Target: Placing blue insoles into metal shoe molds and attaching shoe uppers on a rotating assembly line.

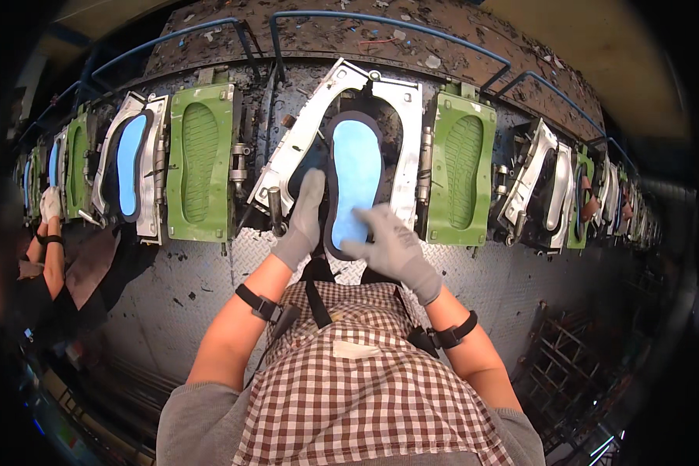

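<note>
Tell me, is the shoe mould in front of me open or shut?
Open. The metal mould frame is swung up, baring the light blue sole inside; the left hand and right hand, both gloved, rest on the sole's lower end.

A grimy steel machine bed (210, 272) carries open metal moulds (400, 116), green sole plates (202, 163) and blue soles (356, 182).

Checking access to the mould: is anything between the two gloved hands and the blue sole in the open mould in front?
Nothing visible. The right hand already rests on the lower end of the blue sole, and the left hand lies along its dark rim, beside the open metal mould.
</note>
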The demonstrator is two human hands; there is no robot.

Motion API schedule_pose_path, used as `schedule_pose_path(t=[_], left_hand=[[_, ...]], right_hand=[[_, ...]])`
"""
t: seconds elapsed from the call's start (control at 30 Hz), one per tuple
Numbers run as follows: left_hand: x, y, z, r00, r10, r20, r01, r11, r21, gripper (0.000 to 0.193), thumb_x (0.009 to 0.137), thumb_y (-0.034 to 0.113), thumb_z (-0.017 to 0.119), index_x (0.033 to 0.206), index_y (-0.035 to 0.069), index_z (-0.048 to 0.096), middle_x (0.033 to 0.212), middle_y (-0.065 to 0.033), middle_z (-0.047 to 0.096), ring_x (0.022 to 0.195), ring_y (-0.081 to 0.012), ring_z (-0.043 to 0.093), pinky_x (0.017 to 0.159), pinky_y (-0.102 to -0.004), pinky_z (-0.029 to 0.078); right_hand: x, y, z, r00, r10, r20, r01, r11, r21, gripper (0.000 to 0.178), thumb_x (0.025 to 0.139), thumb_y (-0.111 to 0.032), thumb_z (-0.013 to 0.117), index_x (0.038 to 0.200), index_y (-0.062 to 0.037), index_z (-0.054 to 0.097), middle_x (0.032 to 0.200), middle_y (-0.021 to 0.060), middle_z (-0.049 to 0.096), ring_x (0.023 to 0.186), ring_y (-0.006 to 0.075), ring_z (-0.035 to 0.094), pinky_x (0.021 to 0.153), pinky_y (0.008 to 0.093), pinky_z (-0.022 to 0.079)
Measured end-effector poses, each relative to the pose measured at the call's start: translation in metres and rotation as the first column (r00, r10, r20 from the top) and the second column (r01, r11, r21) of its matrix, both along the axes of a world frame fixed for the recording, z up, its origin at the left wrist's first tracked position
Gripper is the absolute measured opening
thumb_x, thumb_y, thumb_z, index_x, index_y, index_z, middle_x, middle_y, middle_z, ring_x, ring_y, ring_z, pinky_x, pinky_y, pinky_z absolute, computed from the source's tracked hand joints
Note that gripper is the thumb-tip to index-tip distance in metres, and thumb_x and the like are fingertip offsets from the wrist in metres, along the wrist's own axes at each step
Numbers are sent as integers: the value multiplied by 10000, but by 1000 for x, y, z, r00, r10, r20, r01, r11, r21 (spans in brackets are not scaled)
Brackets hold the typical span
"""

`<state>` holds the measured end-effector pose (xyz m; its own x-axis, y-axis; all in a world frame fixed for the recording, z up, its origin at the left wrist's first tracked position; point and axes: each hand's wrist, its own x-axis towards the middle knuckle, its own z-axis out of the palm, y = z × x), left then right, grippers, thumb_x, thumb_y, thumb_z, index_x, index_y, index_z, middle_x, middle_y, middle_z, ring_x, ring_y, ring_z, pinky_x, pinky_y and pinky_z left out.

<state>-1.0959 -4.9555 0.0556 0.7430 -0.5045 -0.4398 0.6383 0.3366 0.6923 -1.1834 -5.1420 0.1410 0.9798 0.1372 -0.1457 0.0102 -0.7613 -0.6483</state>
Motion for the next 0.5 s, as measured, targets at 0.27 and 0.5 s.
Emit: schedule_pose_path(t=[0.27, 0.5], left_hand=[[53, -51, 16, 977, 42, 207, -68, 991, 117, 795, 925, 188, 721, 1597, 30, 327, 1460, -139, 539, 1277, -222, 565, 1081, -349, 478], [67, -93, 14, 965, 8, 264, -34, 995, 92, 774, 925, 51, 714, 1610, 85, 357, 1443, -98, 573, 1226, -175, 575, 1042, -320, 496]], right_hand=[[44, 4, -25, 701, -566, -434, 680, 714, 166, 443, 921, -217, 668, 1287, 16, 578, 829, 69, 656, 726, 164, 654, 730, 340, 548], [75, -37, -36, 703, -698, -139, 687, 614, 390, 282, 959, -178, 604, 1216, -61, 603, 827, 108, 644, 739, 283, 649, 718, 416, 519]])
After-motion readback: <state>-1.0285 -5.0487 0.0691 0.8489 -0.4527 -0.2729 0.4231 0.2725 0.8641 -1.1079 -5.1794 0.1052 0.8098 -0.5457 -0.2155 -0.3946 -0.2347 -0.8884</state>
